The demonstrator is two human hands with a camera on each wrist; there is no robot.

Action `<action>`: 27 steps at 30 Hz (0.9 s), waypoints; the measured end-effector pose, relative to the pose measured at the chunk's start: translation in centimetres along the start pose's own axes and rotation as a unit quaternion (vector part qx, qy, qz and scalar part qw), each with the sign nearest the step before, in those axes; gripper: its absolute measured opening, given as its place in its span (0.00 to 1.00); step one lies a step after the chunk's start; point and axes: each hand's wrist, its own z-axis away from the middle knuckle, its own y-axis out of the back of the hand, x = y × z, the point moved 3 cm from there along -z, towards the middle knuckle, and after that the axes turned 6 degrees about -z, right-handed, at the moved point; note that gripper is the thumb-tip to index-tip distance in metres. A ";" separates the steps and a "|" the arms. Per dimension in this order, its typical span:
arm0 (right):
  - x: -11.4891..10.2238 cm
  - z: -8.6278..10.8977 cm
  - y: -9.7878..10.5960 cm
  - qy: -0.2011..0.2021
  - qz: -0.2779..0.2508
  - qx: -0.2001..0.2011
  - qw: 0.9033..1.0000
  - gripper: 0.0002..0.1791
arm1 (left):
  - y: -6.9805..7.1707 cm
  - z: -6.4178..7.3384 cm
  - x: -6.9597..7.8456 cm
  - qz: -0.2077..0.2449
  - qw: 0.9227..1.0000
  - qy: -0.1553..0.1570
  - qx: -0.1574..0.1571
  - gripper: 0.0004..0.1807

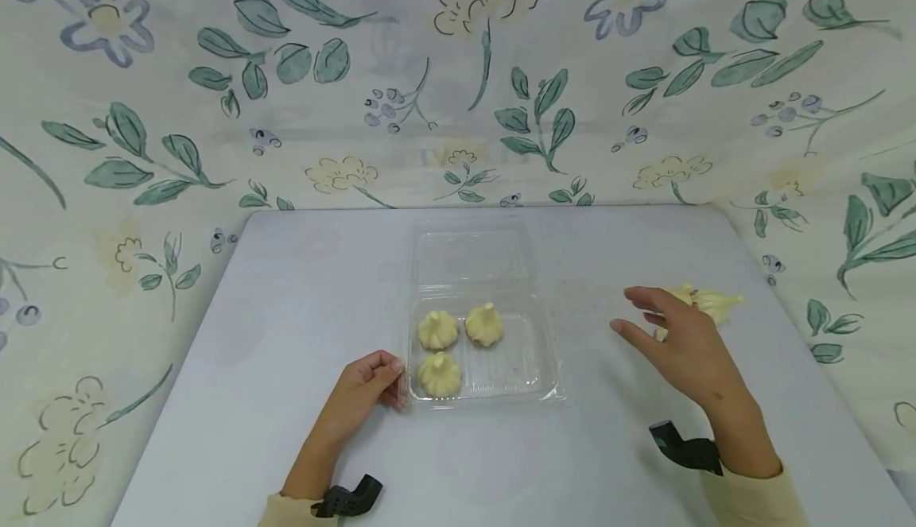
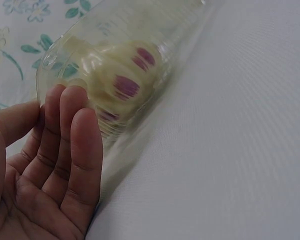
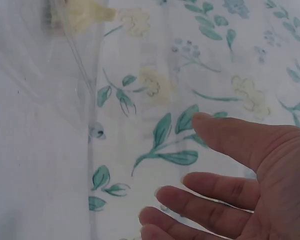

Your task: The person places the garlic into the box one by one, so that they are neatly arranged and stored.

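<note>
A clear plastic clamshell container (image 1: 508, 352) lies with its lid (image 1: 472, 255) folded back. Three pale garlic bulbs sit in it: one at the back left (image 1: 438, 330), one at the back middle (image 1: 484, 324) and one at the front left (image 1: 440, 374). My left hand (image 1: 368, 384) pinches the container's left rim between thumb and fingers; in the left wrist view a bulb with purple patches (image 2: 122, 75) shows through the wall. My right hand (image 1: 680, 344) is held with fingers spread and nothing in it, partly covering more garlic (image 1: 710, 303) on the right.
A white table (image 1: 308, 288) carries everything. Behind it and at both sides hangs a floral cloth (image 1: 401, 153). A black wrist camera is strapped to each forearm, the right one (image 1: 683, 447) low over the table.
</note>
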 end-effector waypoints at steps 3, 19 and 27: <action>1.1 0.3 1.2 -0.026 0.016 0.022 0.999 0.35 | 0.1 0.0 0.0 0.000 1.000 -0.004 -0.002 0.18; 7.0 0.9 3.6 -0.143 -0.003 0.079 0.987 0.43 | 0.1 -0.1 -0.2 -0.009 1.000 -0.007 0.002 0.17; 9.3 1.0 2.8 -0.171 0.009 0.056 0.984 0.42 | 0.0 0.0 -0.1 -0.011 1.000 -0.001 0.003 0.17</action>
